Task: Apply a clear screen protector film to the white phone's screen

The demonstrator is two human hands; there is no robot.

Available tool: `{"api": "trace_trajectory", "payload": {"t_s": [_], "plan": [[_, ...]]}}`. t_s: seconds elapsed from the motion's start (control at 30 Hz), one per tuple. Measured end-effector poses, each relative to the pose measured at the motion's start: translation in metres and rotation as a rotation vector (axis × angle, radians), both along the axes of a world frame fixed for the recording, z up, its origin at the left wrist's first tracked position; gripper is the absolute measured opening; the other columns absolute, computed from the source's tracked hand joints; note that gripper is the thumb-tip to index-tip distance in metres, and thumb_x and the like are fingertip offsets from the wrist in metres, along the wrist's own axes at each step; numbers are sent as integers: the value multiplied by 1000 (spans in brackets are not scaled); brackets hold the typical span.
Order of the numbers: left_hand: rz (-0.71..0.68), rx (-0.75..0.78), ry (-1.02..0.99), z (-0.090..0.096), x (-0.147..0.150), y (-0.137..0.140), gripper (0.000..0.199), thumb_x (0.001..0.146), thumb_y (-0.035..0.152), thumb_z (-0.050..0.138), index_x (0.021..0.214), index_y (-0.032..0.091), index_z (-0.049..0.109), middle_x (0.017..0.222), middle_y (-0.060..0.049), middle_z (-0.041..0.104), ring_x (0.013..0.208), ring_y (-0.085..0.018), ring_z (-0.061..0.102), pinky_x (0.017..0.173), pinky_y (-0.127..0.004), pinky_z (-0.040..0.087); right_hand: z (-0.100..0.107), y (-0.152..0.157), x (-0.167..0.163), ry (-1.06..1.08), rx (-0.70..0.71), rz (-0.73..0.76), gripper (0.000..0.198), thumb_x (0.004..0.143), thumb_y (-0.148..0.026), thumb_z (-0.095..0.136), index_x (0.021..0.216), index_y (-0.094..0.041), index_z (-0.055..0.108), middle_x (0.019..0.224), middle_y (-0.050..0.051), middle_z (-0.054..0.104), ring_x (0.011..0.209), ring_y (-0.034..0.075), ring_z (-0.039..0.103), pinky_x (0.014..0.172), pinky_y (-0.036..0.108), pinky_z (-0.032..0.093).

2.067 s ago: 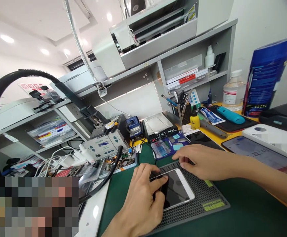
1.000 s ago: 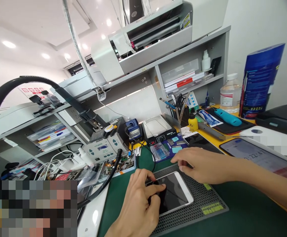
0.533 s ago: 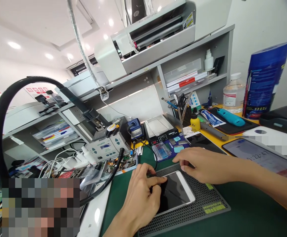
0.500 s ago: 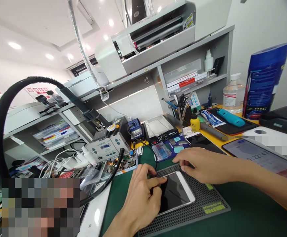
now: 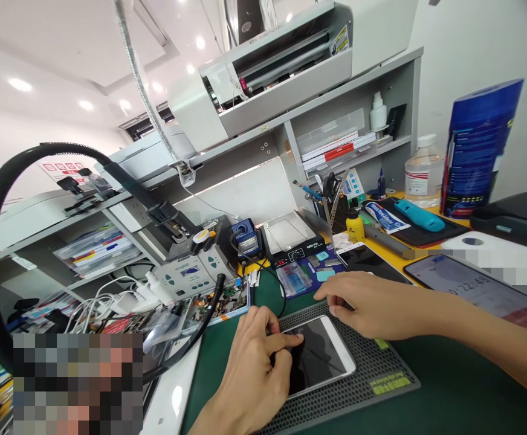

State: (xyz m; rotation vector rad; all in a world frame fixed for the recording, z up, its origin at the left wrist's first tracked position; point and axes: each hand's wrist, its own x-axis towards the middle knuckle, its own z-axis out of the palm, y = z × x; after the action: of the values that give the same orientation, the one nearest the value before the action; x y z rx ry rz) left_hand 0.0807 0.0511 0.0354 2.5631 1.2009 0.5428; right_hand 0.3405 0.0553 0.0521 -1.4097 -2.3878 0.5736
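Observation:
A white-framed smartphone [image 5: 320, 353] with a dark screen lies flat on a grey honeycomb-patterned mat [image 5: 358, 383]. My left hand [image 5: 257, 368] rests over the phone's left end. Its index finger is stretched out and touches the screen, while the thumb is bent beside it; the other fingers reach toward the far edge, their tips partly hidden. Beyond the phone's far right corner, my right hand [image 5: 365, 305] hovers low over the mat with loosely bent fingers. A gap shows between its thumb and index finger, and I see nothing held there.
Another phone [image 5: 367, 261] lies behind my right hand, and a phone showing a timer [image 5: 467, 287] lies at the right. A parts tray [image 5: 227, 314], a grey soldering station [image 5: 191, 272] and a black hose [image 5: 213, 308] stand left. A yellow bottle [image 5: 355, 226] is farther back.
My left index finger has shifted slightly along the screen. The view has moved a little; the right hand keeps nearly the same pose, and the timer has advanced.

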Motion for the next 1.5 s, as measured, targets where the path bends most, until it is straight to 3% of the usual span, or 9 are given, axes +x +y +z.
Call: {"api": "trace_trajectory", "payload": {"t_s": [0.23,0.83,1.5], "plan": [[40,4,-15,-2,3,6,45,88,10,43,105,27,81,89,-6,50,90,-25,51,81,-45,45,1,2,-1,-22,1,-11,41,96,-28,45,129,-14,66,132,15,68,126,35,60,100,46,49],[-42,-16,19,1,12,0,44,82,11,50,117,20,75,107,-9,50,103,-28,49,89,-45,47,2,0,-3,-15,19,-21,38,94,-26,48,125,-15,67,128,16,70,124,35,61,101,44,48],[-161,30,51,4,20,-9,47,76,14,57,119,24,72,113,-10,48,105,-30,47,89,-50,45,-4,3,0,6,28,-12,40,95,-30,48,128,-17,66,131,15,69,126,34,60,103,44,46]]}}
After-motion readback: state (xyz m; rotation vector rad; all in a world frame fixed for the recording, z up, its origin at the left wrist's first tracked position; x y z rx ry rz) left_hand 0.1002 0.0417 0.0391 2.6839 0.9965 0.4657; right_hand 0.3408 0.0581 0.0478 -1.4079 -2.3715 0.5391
